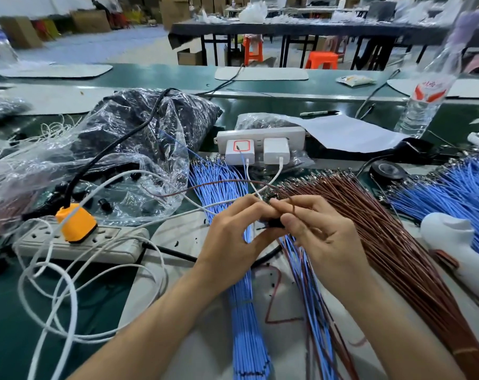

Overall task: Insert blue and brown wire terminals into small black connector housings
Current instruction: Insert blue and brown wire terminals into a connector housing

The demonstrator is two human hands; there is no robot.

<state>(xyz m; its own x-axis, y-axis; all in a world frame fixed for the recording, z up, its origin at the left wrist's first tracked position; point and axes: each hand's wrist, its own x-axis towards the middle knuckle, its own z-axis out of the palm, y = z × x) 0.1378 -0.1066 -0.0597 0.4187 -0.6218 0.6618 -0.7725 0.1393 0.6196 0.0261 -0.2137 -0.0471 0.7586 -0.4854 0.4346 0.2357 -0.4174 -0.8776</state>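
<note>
Black connector housing (274,222) sits between our fingertips, above the white mat (183,231). Our left hand (233,234) pinches the housing; our right hand (324,234) pinches a brown wire (292,205) beside it.

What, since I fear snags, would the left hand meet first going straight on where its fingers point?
Probably the right hand, pinching a brown wire: the left hand's fingers point rightward at its fingertips, above the small black connector housing. Depth unclear.
</note>
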